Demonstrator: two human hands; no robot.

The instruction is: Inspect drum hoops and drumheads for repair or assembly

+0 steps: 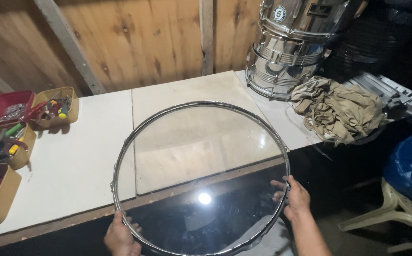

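Both hands, left hand (119, 235) and right hand (293, 198), gripped the clear drumhead's metal hoop (177, 110) over the table (73, 161), fingers apparently curled round its rim.

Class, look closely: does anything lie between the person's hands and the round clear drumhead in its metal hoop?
No. The left hand and right hand both grip the metal hoop of the clear drumhead directly, at its lower left and right edges.

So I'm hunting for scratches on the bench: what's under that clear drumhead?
Through the clear drumhead held by both hands, the white tabletop, its front edge and dark floor show. A light glare hides one small spot.
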